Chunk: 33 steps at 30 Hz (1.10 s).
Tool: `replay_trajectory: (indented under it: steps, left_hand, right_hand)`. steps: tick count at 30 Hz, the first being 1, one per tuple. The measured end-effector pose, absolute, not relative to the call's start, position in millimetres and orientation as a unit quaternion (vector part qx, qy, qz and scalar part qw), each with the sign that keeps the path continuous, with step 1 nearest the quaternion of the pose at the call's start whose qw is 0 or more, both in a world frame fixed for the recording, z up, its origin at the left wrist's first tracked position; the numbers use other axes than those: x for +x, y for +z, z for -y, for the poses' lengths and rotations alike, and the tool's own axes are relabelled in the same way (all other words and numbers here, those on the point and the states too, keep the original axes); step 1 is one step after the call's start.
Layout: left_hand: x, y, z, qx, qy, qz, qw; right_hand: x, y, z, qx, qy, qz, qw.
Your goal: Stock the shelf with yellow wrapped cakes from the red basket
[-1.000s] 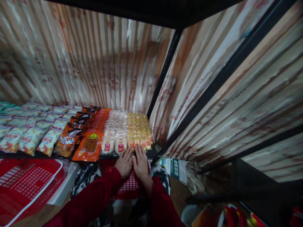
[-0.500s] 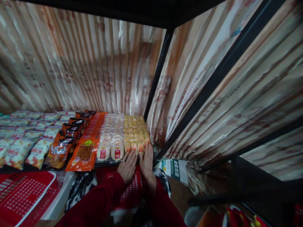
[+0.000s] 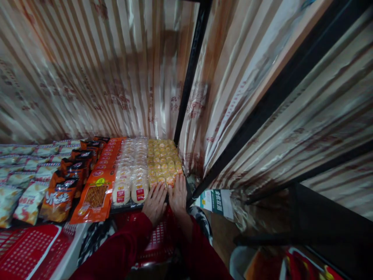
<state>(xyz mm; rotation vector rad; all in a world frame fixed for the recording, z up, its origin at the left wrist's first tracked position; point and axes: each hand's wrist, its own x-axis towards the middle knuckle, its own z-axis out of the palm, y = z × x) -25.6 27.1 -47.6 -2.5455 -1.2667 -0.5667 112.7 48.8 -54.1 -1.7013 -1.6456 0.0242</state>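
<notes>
On the right end of a dark shelf lie rows of small yellow wrapped packs point(image 3: 163, 157). My left hand point(image 3: 155, 202) rests with outstretched fingers on the front edge of these packs. Beside it, my right hand point(image 3: 178, 196) lies on the front right of the same packs, fingers straight. Neither hand is wrapped round anything. To the left are clear packs of round white cakes with red labels point(image 3: 139, 192), then orange packets of brown sticks point(image 3: 97, 194).
Orange and black snack bags point(image 3: 59, 198) and pale snack bags point(image 3: 32, 202) fill the shelf's left. Red baskets point(image 3: 32, 247) stand below. A black post point(image 3: 190, 74) and diagonal bar point(image 3: 262, 109) cross the striped sheeting point(image 3: 131, 77) behind. A green and white package point(image 3: 216, 202) lies lower right.
The view has tilted down and shifted slightly, so the shelf goods appear further left. Both hands stay at the front of the yellow packs, fingertips on them.
</notes>
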Motion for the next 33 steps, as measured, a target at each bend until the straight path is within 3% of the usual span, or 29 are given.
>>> replay_trajectory:
  steps: [8, 19, 33]
  left_hand:
    - [-11, -39, -33, -0.868, -0.202, 0.428, 0.149]
    - [-10, -41, -60, -0.895, -0.213, 0.343, 0.192]
    - [-9, -42, -59, -0.886, -0.193, 0.360, 0.221]
  right_hand:
    - [128, -32, -76, -0.667, 0.082, 0.582, 0.457]
    - [116, -42, -88, -0.675, 0.080, 0.559, 0.475]
    - [133, -26, -95, -0.654, 0.090, 0.568, 0.493]
